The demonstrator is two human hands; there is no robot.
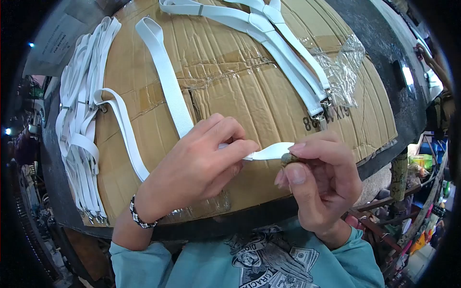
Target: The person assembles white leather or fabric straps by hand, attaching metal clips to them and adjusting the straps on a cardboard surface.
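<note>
My left hand [199, 165] pinches the end of a long white elastic strap [165, 79] that runs up across the flattened cardboard [230, 101]. My right hand [321, 185] holds a small dull metal clip [289, 159] between thumb and fingers, right at the strap's folded tip [273, 151]. Both hands meet just above the cardboard's near edge. A beaded bracelet [139, 218] circles my left wrist.
A pile of white straps with metal clips [81, 129] hangs over the cardboard's left edge. Finished white straps [283, 53] lie at the top right beside a crumpled clear plastic bag [343, 72]. The dark table [398, 96] extends right; cluttered shelves [422, 192] stand beyond.
</note>
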